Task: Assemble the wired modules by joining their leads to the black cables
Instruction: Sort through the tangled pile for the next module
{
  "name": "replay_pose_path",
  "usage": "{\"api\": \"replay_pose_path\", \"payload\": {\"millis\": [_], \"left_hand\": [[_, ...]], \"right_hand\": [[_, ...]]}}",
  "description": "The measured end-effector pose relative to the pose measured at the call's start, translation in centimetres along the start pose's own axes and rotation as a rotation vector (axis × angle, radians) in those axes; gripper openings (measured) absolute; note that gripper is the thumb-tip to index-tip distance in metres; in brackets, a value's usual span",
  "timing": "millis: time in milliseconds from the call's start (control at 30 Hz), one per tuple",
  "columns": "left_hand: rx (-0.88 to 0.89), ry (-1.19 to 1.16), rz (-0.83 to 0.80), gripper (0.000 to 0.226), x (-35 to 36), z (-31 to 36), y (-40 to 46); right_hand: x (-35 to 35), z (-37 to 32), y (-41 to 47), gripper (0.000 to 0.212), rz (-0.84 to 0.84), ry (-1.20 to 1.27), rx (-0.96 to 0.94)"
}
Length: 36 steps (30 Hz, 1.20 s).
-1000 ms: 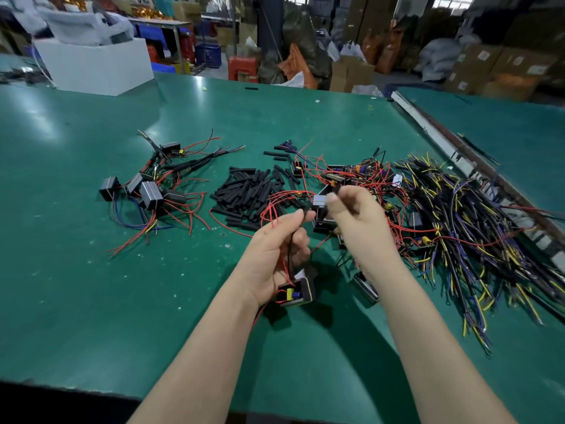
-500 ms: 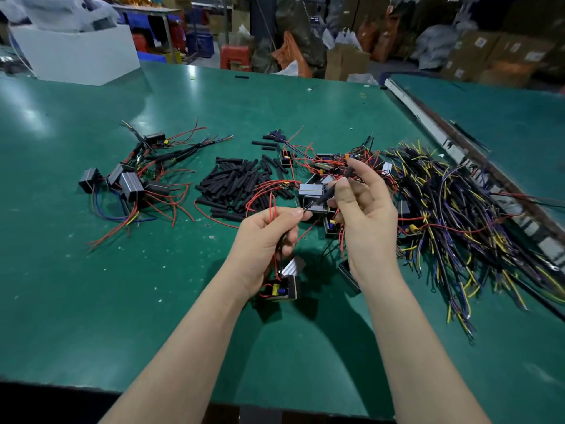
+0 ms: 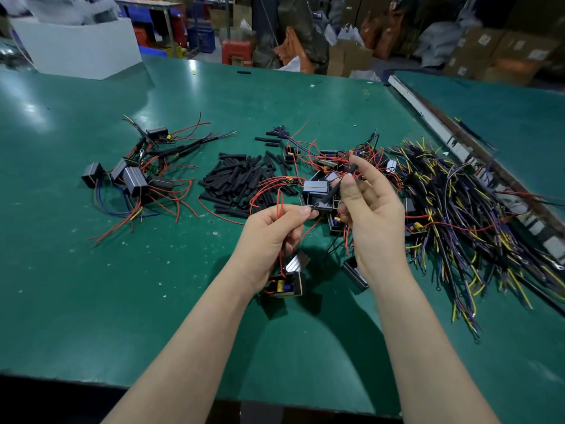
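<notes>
No words or numbers can be read anywhere — the picture is too blurry and the print is too small. The brown cardboard boxes (image 3: 501, 53) far behind the green tabletop (image 3: 91, 270) have white stickers on them, but the writing on the stickers is only a smudge. The little black modules (image 3: 287, 284) on the tabletop show yellow and blue parts — no letters can be made out on them.
</notes>
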<state>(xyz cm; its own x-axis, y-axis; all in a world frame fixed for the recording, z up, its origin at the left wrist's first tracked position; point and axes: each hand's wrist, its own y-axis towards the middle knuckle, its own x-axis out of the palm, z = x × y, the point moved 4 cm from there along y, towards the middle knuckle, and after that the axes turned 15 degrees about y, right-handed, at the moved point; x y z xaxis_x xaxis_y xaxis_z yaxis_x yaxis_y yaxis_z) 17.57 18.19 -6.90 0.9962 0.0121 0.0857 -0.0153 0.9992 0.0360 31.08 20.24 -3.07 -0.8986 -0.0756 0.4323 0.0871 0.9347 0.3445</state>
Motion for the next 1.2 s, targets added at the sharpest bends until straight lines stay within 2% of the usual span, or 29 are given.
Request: {"api": "replay_pose_path", "payload": {"millis": [267,533,667,833,1000,1100,1200], "left_hand": [[0.015,0.057,0.019,0.014,0.0,-0.1,0.0],[0.046,0.078,0.044,0.026,0.1,-0.1,0.1],[0.009,0.121,0.061,0.024,0.0,-0.6,0.2],[-0.022,0.158,0.145,0.031,0.1,-0.7,0.2],[-0.040,0.223,0.205,0.036,-0.1,-0.9,0.3],[0.008,0.313,0.173,0.041,0.1,-0.8,0.2],[0.055,0.380,0.178,0.044,0.1,-0.8,0.0]], "right_hand": [[0.3,0.1,-0.1,0.024,-0.032,-0.045,-0.004],[0.2,0.8,-0.1,0.021,-0.085,-0.133,0.031],[0.3,1.1,-0.2,0.021,-0.075,-0.109,0.095],[-0.1,1.9,-0.4,0.014,-0.014,-0.131,0.256],[-0.1,1.6,-0.4,0.009,0.037,-0.114,0.230],[0.0,1.5,-0.5,0.009,0.011,-0.111,0.233],[0.1,1.2,-0.5,0.014,-0.018,-0.197,0.152]]}}
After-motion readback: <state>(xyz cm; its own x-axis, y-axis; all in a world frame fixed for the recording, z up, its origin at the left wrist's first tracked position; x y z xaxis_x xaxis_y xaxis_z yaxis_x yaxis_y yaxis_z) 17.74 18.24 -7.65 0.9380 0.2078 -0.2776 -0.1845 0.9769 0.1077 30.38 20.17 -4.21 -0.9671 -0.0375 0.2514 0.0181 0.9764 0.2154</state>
